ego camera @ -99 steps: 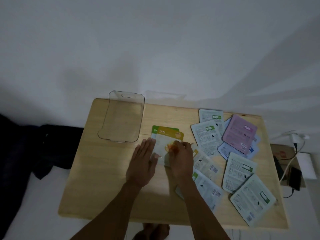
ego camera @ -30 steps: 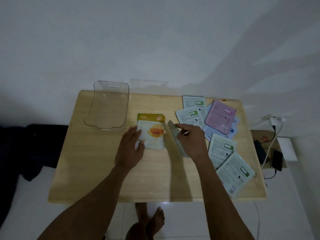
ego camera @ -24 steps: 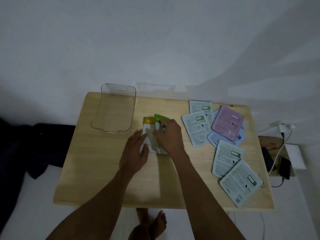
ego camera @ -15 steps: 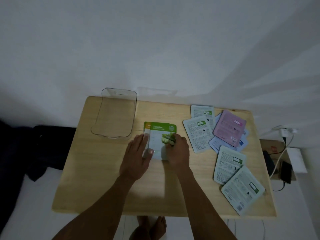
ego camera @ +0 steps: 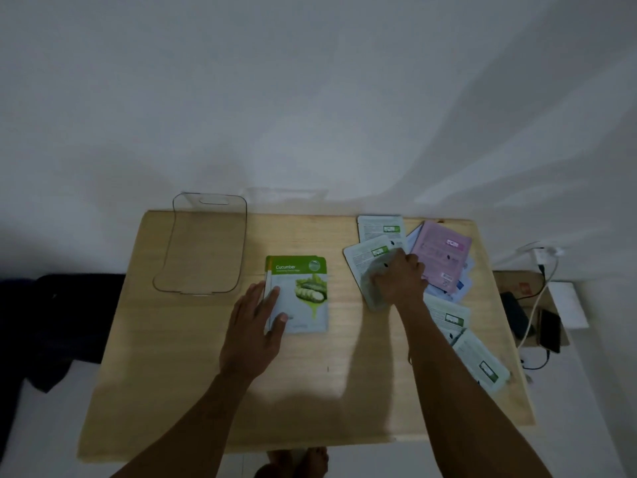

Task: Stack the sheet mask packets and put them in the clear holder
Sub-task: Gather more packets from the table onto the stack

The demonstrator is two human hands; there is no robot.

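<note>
Centrally, the left hand (ego camera: 253, 327) lay flat and open on the surface (ego camera: 193, 357), its fingers (ego camera: 272, 298) spread loosely along the left edge of the stack of packets (ego camera: 298, 294), thumb tip resting on the stack's lower left corner; nothing was gripped. The top packet showed a green band, the word "Cucumber" and a picture of sliced cucumber, and an orange edge of a lower packet showed at the stack's left side. The right hand (ego camera: 400, 282) was well apart from the stack, off to its right, fingers curled down onto a white packet (ego camera: 367, 262) lying printed-back up; whether they had pinched it or merely pressed on it could not be told. Just beyond that packet lay another white packet (ego camera: 381, 227), and to their right a pink packet (ego camera: 441, 253) rested over pale blue ones. Two further white packets (ego camera: 482, 363) lay near the surface's right edge, partly hidden by the right forearm. The clear holder (ego camera: 206, 243) stood at the far left of the surface, near the stack but not touching it, with no packet inside. Cables and a phone (ego camera: 549, 331) lay off the surface to the right.
</note>
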